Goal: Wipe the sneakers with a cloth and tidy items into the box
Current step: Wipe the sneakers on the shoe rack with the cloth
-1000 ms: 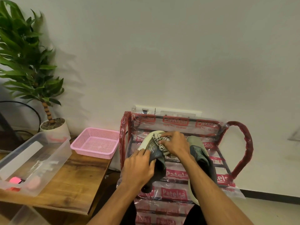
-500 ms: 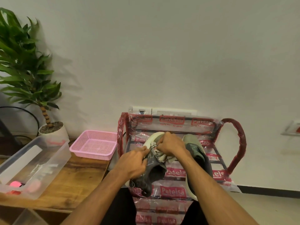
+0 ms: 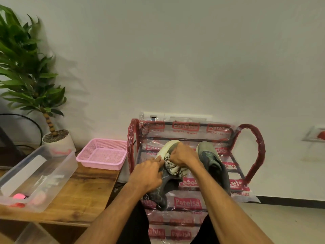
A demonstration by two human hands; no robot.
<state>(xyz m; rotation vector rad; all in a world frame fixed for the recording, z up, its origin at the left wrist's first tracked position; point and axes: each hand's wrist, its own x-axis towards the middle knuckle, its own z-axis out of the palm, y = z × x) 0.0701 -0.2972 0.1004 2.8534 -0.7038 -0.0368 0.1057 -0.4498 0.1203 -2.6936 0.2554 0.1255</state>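
Note:
A grey-green sneaker [image 3: 164, 188] with a white sole is tilted up on the top shelf of the rack, and my left hand [image 3: 146, 173] grips its side. My right hand [image 3: 184, 154] holds a crumpled white patterned cloth [image 3: 173, 167] and presses it on the sneaker's upper near the toe. The second sneaker [image 3: 212, 161] of the pair lies flat on the shelf just right of my right forearm. A clear plastic box [image 3: 58, 170] stands on the wooden table at the left, with a white block and small pink and red items inside.
The shoe rack [image 3: 253, 152] is wrapped in red-printed plastic and stands against the wall. A pink mesh basket [image 3: 102, 162] sits on the wooden table [image 3: 84, 187] beside the rack. A potted plant [image 3: 54, 138] stands behind the box. Wall sockets sit above the rack.
The view has shifted slightly. My right hand with the cloth moved up the sneaker toward its toe, and my left hand slid back along the sneaker's side.

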